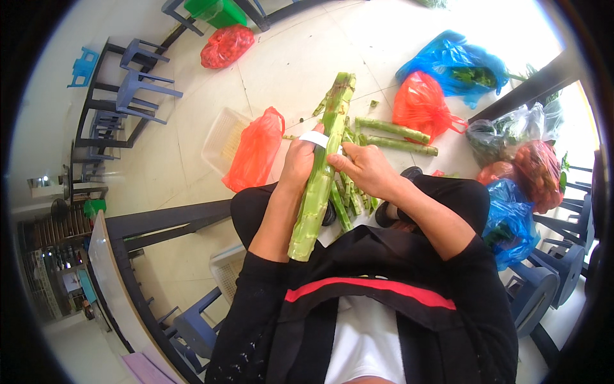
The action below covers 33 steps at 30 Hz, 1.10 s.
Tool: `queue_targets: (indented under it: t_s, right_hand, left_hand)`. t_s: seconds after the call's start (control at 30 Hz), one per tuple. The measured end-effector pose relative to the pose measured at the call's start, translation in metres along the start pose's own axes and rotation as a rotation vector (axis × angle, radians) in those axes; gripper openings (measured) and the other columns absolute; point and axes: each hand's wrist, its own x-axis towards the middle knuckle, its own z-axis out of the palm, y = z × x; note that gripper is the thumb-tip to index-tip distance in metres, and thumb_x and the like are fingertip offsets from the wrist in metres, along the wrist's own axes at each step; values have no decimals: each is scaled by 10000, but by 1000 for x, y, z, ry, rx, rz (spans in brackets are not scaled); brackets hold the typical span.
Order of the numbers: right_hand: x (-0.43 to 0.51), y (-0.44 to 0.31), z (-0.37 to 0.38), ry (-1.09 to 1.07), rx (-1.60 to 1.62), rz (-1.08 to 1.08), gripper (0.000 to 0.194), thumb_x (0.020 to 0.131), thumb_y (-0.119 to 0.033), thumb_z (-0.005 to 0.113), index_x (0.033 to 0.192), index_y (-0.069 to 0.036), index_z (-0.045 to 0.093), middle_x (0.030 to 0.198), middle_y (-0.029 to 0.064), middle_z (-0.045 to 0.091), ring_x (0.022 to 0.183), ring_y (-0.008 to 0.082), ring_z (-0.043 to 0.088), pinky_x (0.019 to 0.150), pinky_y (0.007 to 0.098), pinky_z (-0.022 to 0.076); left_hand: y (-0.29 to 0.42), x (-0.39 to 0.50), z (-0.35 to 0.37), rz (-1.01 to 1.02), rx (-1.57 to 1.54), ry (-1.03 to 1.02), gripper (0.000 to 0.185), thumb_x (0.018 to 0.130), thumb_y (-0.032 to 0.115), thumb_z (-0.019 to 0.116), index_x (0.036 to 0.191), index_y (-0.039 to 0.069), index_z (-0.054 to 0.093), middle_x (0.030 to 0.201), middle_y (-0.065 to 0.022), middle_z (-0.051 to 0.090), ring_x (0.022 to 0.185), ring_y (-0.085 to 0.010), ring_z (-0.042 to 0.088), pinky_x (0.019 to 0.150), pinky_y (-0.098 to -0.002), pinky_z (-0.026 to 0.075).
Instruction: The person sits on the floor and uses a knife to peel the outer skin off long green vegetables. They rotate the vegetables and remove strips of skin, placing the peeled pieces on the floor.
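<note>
A thick green stem with leaf scars, probably celtuce, slants over my lap, its lower end near my apron. My left hand is closed around its left side, fingers partly hidden behind it. A curved white piece, perhaps part of a peeler, lies at that hand's thumb against the stem. From the other side my right hand grips the stem, thumb pressed on its face. Beneath my hands, green peelings and stem pieces lie between my feet. Two more stems rest on the floor just beyond my right hand.
A red plastic bag overlaps a white plastic basket at left. At right are a knotted red bag, blue bags of greens and several other produce bags. Stools and a table stand around.
</note>
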Motion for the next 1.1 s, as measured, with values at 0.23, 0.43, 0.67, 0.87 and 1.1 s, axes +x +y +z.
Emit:
queue_targets:
  t_s: [0.23, 0.43, 0.67, 0.87, 1.1]
  right_hand:
    - [-9, -5, 18, 88, 65, 31, 535, 987, -450, 455, 777, 23, 590, 660, 260, 587, 657, 455, 597, 614, 512, 460]
    - [-40, -19, 48, -125, -66, -185, 509, 967, -490, 474, 733, -46, 562, 586, 210, 567, 576, 433, 584, 548, 529, 451]
    - [-9, -8, -12, 124, -1, -108, 442, 945, -487, 523, 801, -88, 645, 606, 172, 586, 567, 375, 604, 530, 469, 467]
    - [23, 22, -85, 439, -29, 125, 610, 954, -543, 478, 732, 20, 553, 649, 259, 544, 675, 441, 574, 624, 506, 429]
    - [21, 22, -86, 505, -106, 110, 601, 967, -538, 449, 753, 13, 558, 644, 264, 540, 679, 447, 574, 623, 512, 421]
  left_hand:
    - [4, 4, -4, -92, -59, -54, 364, 1018, 334, 446, 1027, 8, 607, 793, -99, 649, 653, -165, 619, 583, -271, 498]
    - [29, 13, -10, -121, -78, 138, 449, 1013, 434, 408, 999, 29, 600, 765, -94, 630, 522, -199, 601, 468, -305, 488]
    - [28, -11, -6, -155, -400, -305, 514, 1024, 480, 340, 1188, 31, 529, 865, -112, 615, 603, -181, 593, 441, -284, 488]
    - [23, -33, 8, -336, -495, -502, 471, 1025, 431, 367, 1220, 17, 475, 912, -132, 538, 559, -179, 574, 383, -283, 492]
    - [22, -42, 14, -453, -533, -526, 473, 1026, 429, 363, 1183, -6, 460, 897, -147, 524, 551, -182, 563, 376, -296, 504]
